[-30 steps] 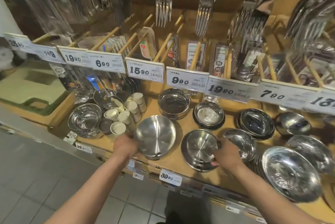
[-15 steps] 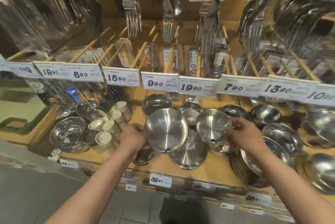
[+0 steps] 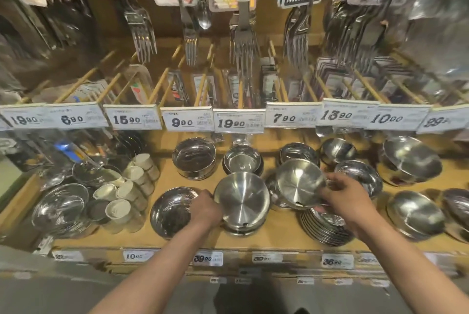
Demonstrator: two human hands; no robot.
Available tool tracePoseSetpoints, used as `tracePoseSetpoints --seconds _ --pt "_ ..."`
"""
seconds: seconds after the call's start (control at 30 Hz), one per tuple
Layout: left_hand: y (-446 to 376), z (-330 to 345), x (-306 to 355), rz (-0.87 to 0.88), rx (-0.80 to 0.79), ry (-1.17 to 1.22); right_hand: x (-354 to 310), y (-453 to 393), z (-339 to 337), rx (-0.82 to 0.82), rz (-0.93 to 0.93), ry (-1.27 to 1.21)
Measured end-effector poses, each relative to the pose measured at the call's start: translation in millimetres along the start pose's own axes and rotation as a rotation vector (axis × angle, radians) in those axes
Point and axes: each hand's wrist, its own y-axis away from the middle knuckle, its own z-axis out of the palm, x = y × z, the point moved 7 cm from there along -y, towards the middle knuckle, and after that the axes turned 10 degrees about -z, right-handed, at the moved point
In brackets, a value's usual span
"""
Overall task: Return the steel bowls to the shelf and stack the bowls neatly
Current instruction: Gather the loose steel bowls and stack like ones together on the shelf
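In the head view, the left hand [image 3: 206, 208] grips the left rim of a round brushed steel bowl [image 3: 242, 199], which sits on what seems a small stack at the front of the wooden shelf [image 3: 279, 230]. The right hand [image 3: 345, 199] pinches a second tilted steel bowl [image 3: 299, 183] at its right rim, held above a pile of shiny steel plates [image 3: 327, 227].

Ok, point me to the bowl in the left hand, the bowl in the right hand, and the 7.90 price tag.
Left-hand bowl [image 3: 242, 198]: head view, centre of its brushed inside.
Right-hand bowl [image 3: 298, 183]: head view, middle of its tilted inside.
7.90 price tag [image 3: 285, 117]: head view, on the printed digits.
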Motion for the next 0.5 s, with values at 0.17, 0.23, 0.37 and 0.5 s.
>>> tracePoseSetpoints --seconds 0.17,0.23,0.37,0.5 --pt "-2.5 5.2 -6.7 -0.021 0.011 -0.072 7.5 4.6 -2.5 -0.006 0.036 -0.045" --pt "-2.8 6.3 -9.0 -0.035 0.007 -0.077 7.8 6.7 -3.3 0.001 0.042 -0.051" --pt "-1.2 5.1 -7.8 -0.037 0.018 -0.094 6.4 9.3 -4.0 0.011 0.048 -0.049" --pt "-1.2 4.8 -7.3 -0.035 -0.009 -0.098 6.3 10.5 0.4 -0.002 0.073 -0.073"
